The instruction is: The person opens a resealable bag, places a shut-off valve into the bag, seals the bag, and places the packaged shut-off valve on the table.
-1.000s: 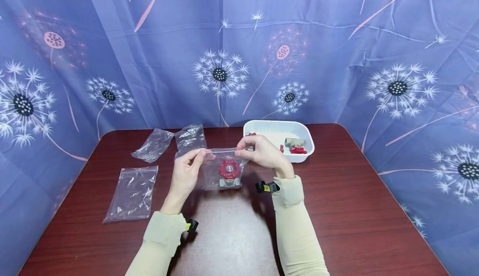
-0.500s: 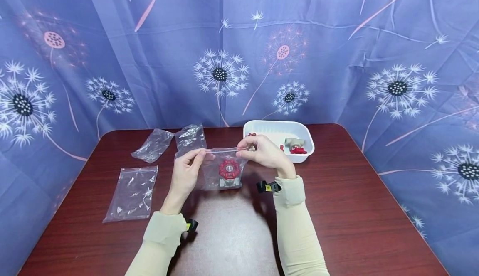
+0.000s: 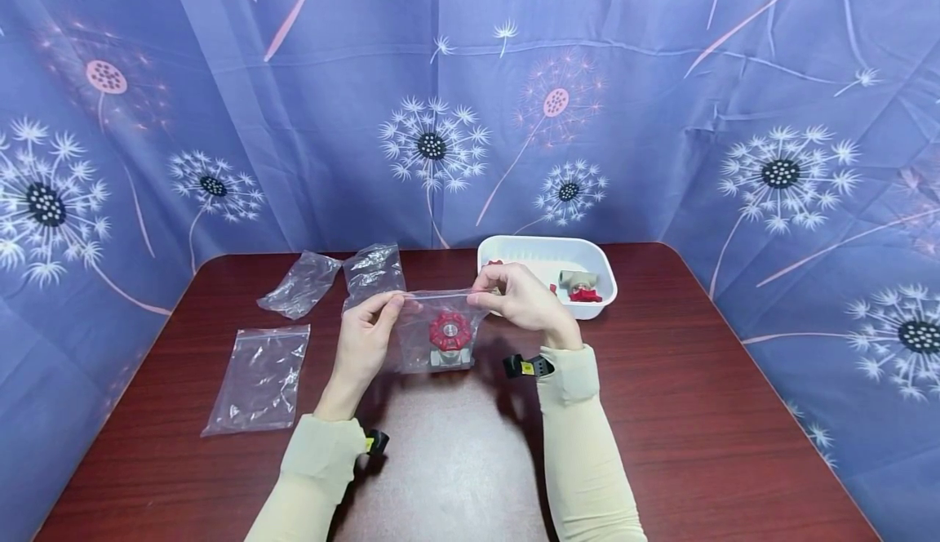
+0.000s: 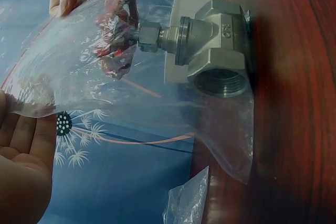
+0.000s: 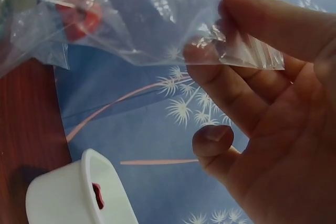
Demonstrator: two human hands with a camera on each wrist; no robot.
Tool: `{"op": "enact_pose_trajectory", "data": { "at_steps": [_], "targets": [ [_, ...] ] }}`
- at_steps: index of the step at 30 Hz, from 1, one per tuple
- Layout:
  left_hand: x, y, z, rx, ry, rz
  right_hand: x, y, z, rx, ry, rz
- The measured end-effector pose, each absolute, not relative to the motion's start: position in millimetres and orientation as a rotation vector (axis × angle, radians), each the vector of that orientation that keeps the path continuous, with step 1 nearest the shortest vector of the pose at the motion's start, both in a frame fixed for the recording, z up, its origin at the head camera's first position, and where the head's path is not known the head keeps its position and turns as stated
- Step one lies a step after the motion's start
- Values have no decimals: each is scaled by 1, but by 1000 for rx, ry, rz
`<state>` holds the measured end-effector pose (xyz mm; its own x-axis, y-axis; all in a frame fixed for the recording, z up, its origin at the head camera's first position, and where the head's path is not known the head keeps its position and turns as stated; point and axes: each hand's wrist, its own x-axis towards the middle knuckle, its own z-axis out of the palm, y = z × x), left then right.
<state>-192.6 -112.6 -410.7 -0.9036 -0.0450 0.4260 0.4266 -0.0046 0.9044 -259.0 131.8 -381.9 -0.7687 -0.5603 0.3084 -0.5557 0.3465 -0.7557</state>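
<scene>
A clear zip bag (image 3: 413, 350) stands upright near the middle of the table, with a gate valve (image 3: 450, 333) inside it. The valve has a red handwheel (image 4: 116, 38) and a silver threaded body (image 4: 218, 40), seen through the film in the left wrist view. My left hand (image 3: 365, 336) pinches the left end of the bag's top edge. At the right end, my right hand (image 3: 520, 299) pinches the same edge between thumb and fingers. In the right wrist view, the bag's zip strip (image 5: 265, 51) with a red line runs beside the thumb.
A white tray (image 3: 605, 268) at the back holds another valve (image 3: 580, 285) with a red handwheel and further red pieces, partly hidden by my right hand. A flat clear bag (image 3: 259, 383) lies at left. Two crumpled bags (image 3: 301, 285) lie behind it, near the curtain (image 3: 330, 117).
My right hand has slid slightly to the right along the bag's top edge. My left hand, the bag and the valve have stayed in place.
</scene>
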Motion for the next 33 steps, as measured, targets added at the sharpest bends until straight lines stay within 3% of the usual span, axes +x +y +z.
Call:
{"op": "enact_pose_trajectory", "data": {
  "at_steps": [20, 26, 33],
  "targets": [
    [-186, -111, -401, -437, -1920, -1972, -261, 138, -384, -1040, 2551, -1473],
    [-186, -111, -401, -423, -1933, -1966, -244, 134, -361, -1029, 2556, -1456],
    [-202, -116, -424, -403, -1910, -1987, -240, 139, -352, -998, 2507, -1449]
  ]
}}
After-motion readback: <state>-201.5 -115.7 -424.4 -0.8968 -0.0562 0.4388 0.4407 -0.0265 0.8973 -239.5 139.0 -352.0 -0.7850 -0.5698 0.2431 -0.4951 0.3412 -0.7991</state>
